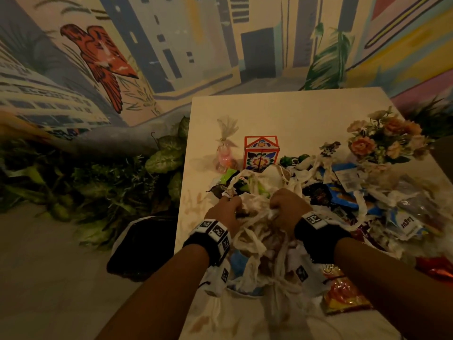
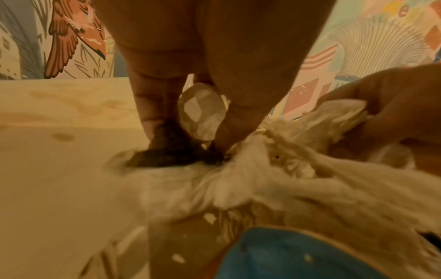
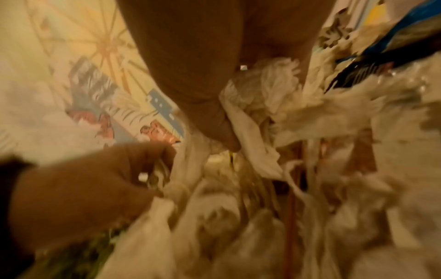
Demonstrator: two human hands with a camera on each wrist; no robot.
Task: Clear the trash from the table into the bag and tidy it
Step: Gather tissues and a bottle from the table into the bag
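Note:
A heap of white paper strips (image 1: 259, 231) and snack wrappers (image 1: 343, 197) covers the near half of the light wooden table (image 1: 282, 111). Both hands dig into the strips side by side. My left hand (image 1: 226, 209) grips a wad of paper strips (image 2: 274, 169) together with a pale wrapper scrap (image 2: 203, 113) and something dark. My right hand (image 1: 285, 204) clutches a bunch of white strips (image 3: 262, 105). In the right wrist view the left hand (image 3: 90, 185) shows at the lower left. A black bag (image 1: 144, 244) lies open on the floor left of the table.
A red flower-printed box (image 1: 261, 153) and a small clear gift bag (image 1: 225, 148) stand behind the heap. A bouquet of flowers (image 1: 384, 138) stands at the right. A yellow-red snack packet (image 1: 343, 293) lies near the front edge. Leafy plants (image 1: 98, 177) line the painted wall.

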